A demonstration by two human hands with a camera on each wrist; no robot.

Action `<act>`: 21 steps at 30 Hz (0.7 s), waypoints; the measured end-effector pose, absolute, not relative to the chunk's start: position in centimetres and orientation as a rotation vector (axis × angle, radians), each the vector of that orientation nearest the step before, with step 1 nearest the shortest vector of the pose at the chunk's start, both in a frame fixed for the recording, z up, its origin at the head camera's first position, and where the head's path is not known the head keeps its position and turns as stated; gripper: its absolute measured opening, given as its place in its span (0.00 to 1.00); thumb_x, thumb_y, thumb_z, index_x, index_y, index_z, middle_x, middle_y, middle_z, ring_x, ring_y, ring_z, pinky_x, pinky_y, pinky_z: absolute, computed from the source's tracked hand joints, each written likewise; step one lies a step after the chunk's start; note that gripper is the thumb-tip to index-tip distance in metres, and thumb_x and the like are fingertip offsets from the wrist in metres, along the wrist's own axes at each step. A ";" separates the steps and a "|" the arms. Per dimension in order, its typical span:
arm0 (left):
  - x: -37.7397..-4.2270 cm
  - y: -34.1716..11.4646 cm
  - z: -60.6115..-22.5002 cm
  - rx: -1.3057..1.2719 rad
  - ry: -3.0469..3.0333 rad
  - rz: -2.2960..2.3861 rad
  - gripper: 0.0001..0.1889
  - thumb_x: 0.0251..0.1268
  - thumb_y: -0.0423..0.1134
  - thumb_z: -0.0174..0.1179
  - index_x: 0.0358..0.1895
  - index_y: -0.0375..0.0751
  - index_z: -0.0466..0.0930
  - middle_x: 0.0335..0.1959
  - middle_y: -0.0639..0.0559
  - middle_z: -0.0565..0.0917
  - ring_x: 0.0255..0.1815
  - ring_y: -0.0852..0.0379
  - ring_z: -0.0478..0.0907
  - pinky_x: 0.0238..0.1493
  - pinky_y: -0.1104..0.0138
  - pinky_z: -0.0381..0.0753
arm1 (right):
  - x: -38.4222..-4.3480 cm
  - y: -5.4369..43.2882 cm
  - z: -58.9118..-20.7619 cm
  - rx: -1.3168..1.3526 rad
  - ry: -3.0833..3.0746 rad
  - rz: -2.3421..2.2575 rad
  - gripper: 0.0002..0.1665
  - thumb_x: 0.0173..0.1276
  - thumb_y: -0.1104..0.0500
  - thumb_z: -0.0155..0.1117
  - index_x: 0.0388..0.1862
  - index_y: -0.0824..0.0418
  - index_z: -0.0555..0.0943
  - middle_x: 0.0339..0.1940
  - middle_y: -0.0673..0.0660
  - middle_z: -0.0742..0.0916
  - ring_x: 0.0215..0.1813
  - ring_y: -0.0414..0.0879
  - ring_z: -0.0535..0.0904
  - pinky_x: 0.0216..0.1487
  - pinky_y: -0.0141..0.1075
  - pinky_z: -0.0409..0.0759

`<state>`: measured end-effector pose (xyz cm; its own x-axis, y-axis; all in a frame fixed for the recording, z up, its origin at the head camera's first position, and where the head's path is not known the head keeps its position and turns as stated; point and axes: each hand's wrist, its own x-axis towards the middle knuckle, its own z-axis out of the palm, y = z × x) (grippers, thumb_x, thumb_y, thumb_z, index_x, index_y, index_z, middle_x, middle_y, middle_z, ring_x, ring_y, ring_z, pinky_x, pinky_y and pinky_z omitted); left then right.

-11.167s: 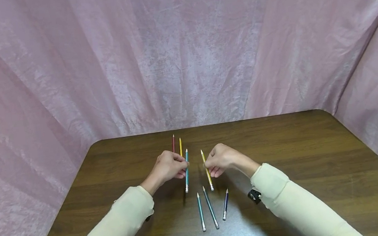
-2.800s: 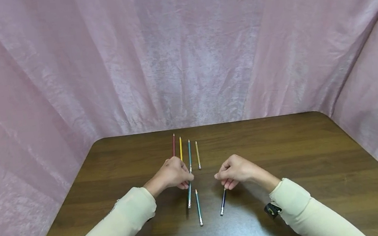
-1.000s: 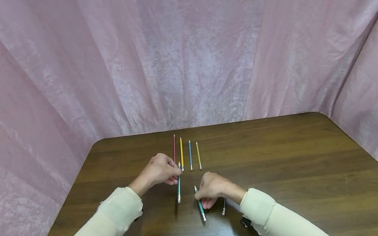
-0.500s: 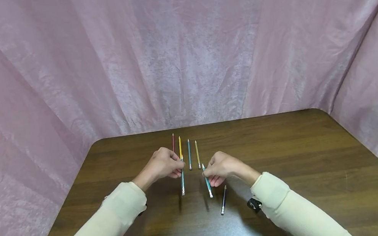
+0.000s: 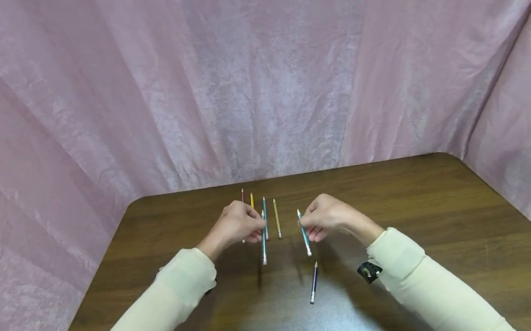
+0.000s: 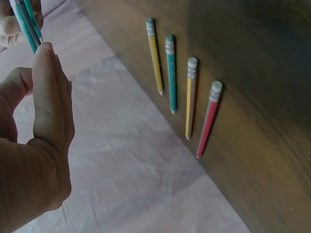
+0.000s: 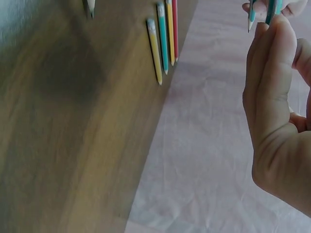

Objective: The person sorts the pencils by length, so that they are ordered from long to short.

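Observation:
My left hand (image 5: 236,223) pinches a teal pencil (image 5: 264,251) between thumb and fingers, point away from me, raised above the table. To its right, my right hand (image 5: 331,217) pinches another teal pencil (image 5: 306,241), also lifted. On the table beyond lie a red pencil (image 6: 208,121), a yellow pencil (image 6: 190,99), a blue-green pencil (image 6: 171,75) and a duller yellow pencil (image 5: 277,219), side by side with points toward the far edge. In the head view my left hand partly covers the red and yellow ones. A dark blue pencil (image 5: 314,283) lies nearer me.
The brown wooden table (image 5: 421,214) has a rounded far edge. A pink curtain (image 5: 280,77) hangs behind it and at both sides. Each wrist wears a dark strapped device (image 5: 370,271) below the pale sleeve.
Earlier, the blue-green and duller yellow pencils were set down in the row, and each hand picked up a teal pencil. Lately both hands have shifted right, the right one also farther from me.

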<state>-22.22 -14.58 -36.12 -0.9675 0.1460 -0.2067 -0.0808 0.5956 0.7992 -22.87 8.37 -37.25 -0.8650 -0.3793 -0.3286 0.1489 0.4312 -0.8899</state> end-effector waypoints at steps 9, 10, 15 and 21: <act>-23.6 -13.1 -36.4 0.089 2.562 1.353 0.03 0.59 0.28 0.62 0.30 0.31 0.83 0.20 0.44 0.85 0.21 0.54 0.85 0.31 0.60 0.90 | -24.2 9.7 -36.8 -0.233 2.289 -1.379 0.06 0.61 0.66 0.58 0.27 0.68 0.81 0.17 0.55 0.83 0.18 0.39 0.80 0.27 0.34 0.87; -23.8 -13.0 -36.4 0.093 2.563 1.356 0.03 0.59 0.28 0.62 0.30 0.31 0.84 0.20 0.44 0.85 0.20 0.55 0.85 0.31 0.60 0.90 | -24.3 9.8 -36.8 -0.229 2.293 -1.377 0.06 0.61 0.66 0.58 0.28 0.68 0.81 0.17 0.55 0.83 0.19 0.39 0.80 0.27 0.34 0.88; -24.5 -12.2 -36.6 0.092 2.557 1.370 0.04 0.59 0.27 0.61 0.32 0.30 0.85 0.22 0.44 0.86 0.19 0.57 0.84 0.31 0.63 0.90 | -24.9 10.3 -36.8 -0.221 2.310 -1.381 0.07 0.62 0.65 0.60 0.27 0.69 0.81 0.17 0.55 0.83 0.20 0.40 0.81 0.28 0.35 0.88; -25.4 -11.5 -36.8 0.043 2.544 1.404 0.03 0.60 0.28 0.62 0.34 0.31 0.84 0.26 0.41 0.87 0.20 0.58 0.84 0.34 0.61 0.90 | -25.7 10.8 -36.9 -0.189 2.318 -1.402 0.08 0.63 0.65 0.59 0.29 0.69 0.81 0.18 0.56 0.83 0.20 0.40 0.81 0.30 0.36 0.89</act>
<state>-25.39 -11.47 -36.79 -0.9719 0.1386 -0.1903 -0.0871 0.5391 0.8377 -25.70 10.80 -36.87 -0.9016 -0.3265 -0.2838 0.0998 0.4813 -0.8708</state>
